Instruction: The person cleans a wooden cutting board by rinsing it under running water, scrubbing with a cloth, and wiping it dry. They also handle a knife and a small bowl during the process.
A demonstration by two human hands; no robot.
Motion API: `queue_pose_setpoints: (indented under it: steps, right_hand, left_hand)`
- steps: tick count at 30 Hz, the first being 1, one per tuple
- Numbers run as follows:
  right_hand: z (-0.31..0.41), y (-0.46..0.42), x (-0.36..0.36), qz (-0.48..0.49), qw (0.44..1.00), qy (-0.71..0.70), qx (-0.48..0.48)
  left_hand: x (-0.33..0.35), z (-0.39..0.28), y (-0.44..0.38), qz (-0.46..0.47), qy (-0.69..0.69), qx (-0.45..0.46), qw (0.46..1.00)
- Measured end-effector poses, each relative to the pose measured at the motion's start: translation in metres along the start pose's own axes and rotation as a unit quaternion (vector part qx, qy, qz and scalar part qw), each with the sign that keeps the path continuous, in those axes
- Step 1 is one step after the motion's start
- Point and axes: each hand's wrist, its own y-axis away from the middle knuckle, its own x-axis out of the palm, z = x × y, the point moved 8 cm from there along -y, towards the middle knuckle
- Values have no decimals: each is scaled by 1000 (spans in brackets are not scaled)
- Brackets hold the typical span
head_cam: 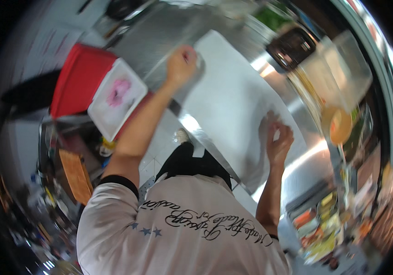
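Observation:
A large flat white board or sheet [227, 86] lies on the steel worktop before me. My left hand [182, 65] is curled at its far left edge; blur hides whether the fingers grip anything. Over the right part of the white surface is my right hand [279, 141], its fingers bent towards the thumb. A small pale patch shows between them, and I cannot tell whether it is a held thing or the surface behind. Both hands cast shadows on the white surface.
Left of my left forearm are a red container [82, 80] and a white tub [119, 98] with something pink inside. To the right stand a dark glossy container [291, 48], a clear plastic box [351, 68], an orange-yellow bowl [340, 127] and a tray of colourful packets [317, 220].

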Motion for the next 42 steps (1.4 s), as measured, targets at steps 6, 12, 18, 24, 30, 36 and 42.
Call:
queue_pose_setpoints:
  steps: [6,12,18,24,30,36,42]
  right_hand:
    - [167,35,88,248,928,-247,-125]
    - [312,92,151,489,829,-166,-217]
    - [493,166,235,525,775,-100,-338]
    - [676,316,298,567,690,-113,-436]
    - [811,394,359,589,647,-158,-458]
    - [939,404,471,459,762,-228,-395]
    - [998,429,566,383,795,-78,-464]
  left_hand:
    - [-119,81,231,93,2,-52,994]
    - [-256,171,417,90,-34,-214,972]
    - [-402,287,592,-139,-38,-346,927]
    - [-553,355,723,-369,-76,-452,809]
    - [-678,441,820,-510,-170,-538,650]
    - [-736,525,852,-470,-205,-595,619]
    - [-791,591,827,-515,58,-527,673]
